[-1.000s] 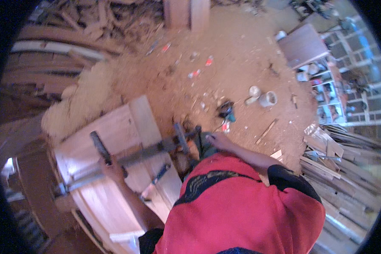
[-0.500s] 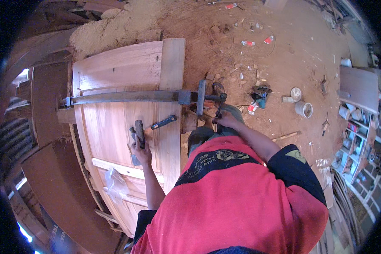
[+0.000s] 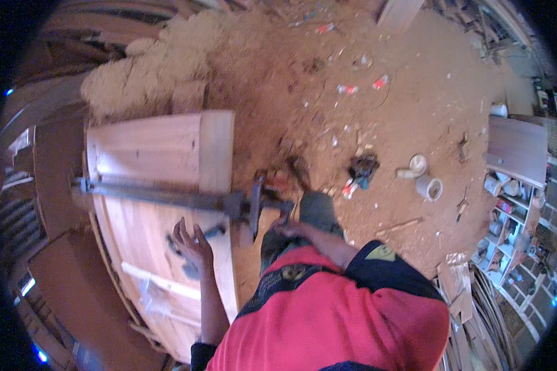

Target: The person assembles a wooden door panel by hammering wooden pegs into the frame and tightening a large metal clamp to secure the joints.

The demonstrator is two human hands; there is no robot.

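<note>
A wooden panel door (image 3: 148,145) lies flat on the left, with a long metal bar clamp (image 3: 161,196) across its width. My right hand (image 3: 284,229) is closed at the clamp's screw end, beside the door's right edge, around its handle; blur and the angle partly hide the fingers. Over the door, just below the bar, my left hand (image 3: 194,247) is raised with its fingers apart and nothing in them. Under and beside it lie hand tools, blurred and partly covered: a dark handle (image 3: 215,231) and a grey-blue tool part (image 3: 190,270).
Crumpled clear plastic (image 3: 153,300) rests on the door's lower part. On the dirt floor to the right are a dark power tool (image 3: 362,168), a white bucket (image 3: 429,188) and scattered wood scraps. Shelves (image 3: 507,232) stand at the far right; sawdust (image 3: 142,80) is heaped beyond the door.
My left hand has let go of the dark tool it held and lifted off with fingers spread. My right hand stays at the clamp's handle. The whole view has shifted and turned.
</note>
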